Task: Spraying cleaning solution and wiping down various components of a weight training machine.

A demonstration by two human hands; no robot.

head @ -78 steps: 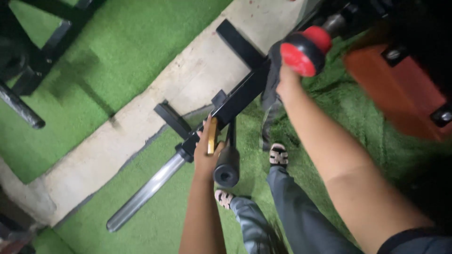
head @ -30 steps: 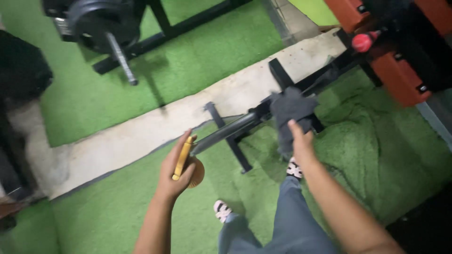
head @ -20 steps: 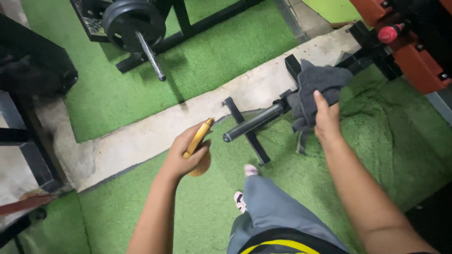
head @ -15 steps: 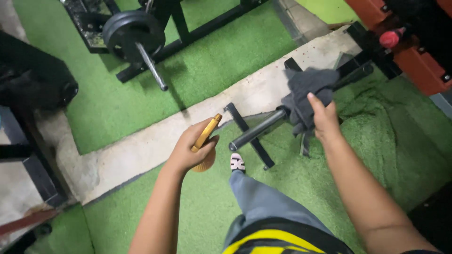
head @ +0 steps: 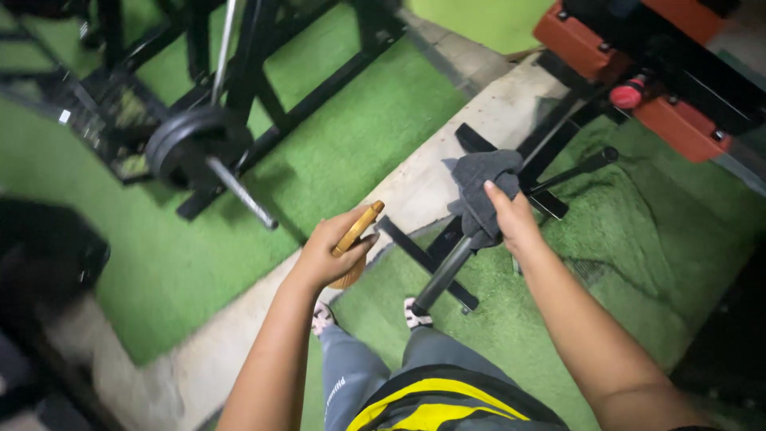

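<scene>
My left hand point(head: 329, 252) grips a gold-coloured bottle point(head: 356, 231) by its flat top, held over the edge of the concrete strip. My right hand point(head: 512, 224) presses a dark grey cloth point(head: 479, 185) around a steel bar point(head: 440, 277) that sticks out from a low black metal frame point(head: 550, 152). The cloth wraps the bar near where it joins the frame. The bar's free end points toward my feet. My grey trousers and patterned sandals show below.
Green artificial turf point(head: 343, 136) covers the floor, split by a pale concrete strip point(head: 415, 187). A black rack with a weight plate point(head: 185, 144) on a steel sleeve stands at left. An orange padded machine point(head: 678, 120) with a red knob point(head: 627, 93) sits upper right.
My view has shifted and tilted. My right hand slid the cloth down the bar toward me. My left hand keeps hold of the gold bottle, now a little higher.
</scene>
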